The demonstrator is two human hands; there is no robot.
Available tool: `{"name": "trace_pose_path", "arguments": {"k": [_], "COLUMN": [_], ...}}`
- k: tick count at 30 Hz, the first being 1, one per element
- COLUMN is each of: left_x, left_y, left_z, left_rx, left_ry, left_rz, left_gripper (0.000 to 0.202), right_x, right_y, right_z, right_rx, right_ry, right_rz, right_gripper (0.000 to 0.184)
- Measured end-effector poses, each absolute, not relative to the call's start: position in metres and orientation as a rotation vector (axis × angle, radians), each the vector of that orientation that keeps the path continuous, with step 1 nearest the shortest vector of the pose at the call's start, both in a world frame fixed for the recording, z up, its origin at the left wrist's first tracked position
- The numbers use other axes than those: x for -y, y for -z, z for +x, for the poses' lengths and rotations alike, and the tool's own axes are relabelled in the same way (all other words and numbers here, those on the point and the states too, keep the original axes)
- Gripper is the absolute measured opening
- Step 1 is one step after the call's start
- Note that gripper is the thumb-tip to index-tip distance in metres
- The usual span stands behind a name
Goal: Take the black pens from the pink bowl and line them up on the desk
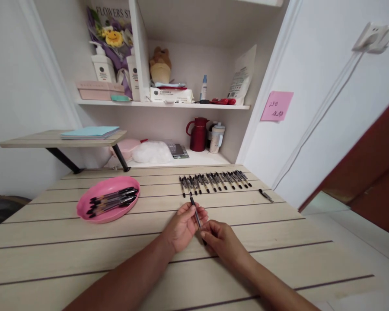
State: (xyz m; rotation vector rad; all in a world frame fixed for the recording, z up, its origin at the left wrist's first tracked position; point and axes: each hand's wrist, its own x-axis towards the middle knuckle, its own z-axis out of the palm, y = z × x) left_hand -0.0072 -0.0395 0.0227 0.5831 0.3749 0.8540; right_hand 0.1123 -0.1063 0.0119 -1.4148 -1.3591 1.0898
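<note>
Both hands hold one black pen [196,214] just above the counter [278,224]: the left hand [181,226] pinches its upper part, the right hand [222,239] grips its lower end. Beyond the pen lies a row of pens [214,181]; left of the pen sits a pink dish [108,199] holding more.

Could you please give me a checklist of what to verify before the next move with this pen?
1. Both hands on the pen: ok; the left hand and right hand pinch it between them.
2. Pen's lower end seated: cannot tell; the right hand covers it.
3. Row of pens lying side by side at the back: ok.
4. Pink tray keeps its pens inside the rim: ok.
5. Nothing astray: not ok; a lone piece lies right of the row, apart from it.
</note>
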Motion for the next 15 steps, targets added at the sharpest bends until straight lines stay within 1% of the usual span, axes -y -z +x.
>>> {"name": "trace_pose_path", "arguments": {"k": [2, 5, 10, 12, 15], "left_x": [0.038, 0.034, 0.031, 0.031, 0.031], "left_y": [-0.023, -0.024, -0.021, -0.019, -0.018], "left_z": [-0.009, -0.012, -0.014, -0.014, -0.014], "left_rx": [-0.379, -0.435, -0.48, -0.483, -0.482], "left_ry": [-0.835, -0.768, -0.704, -0.698, -0.686], "left_rz": [0.598, 0.635, 0.725, 0.757, 0.784], "left_gripper": [0.022, 0.031, 0.031, 0.03, 0.029], "right_x": [0.102, 0.097, 0.104, 0.109, 0.114], "right_y": [-0.013, -0.015, -0.015, -0.011, -0.005], "right_z": [0.126, 0.17, 0.27, 0.301, 0.327], "right_rx": [1.408, 1.448, 1.474, 1.455, 1.467], "right_ry": [-0.956, -0.628, -0.026, 0.106, 0.191], "right_rz": [-1.476, -1.664, -2.195, -2.392, -2.557], "right_gripper": [0.021, 0.018, 0.021, 0.023, 0.024]}}
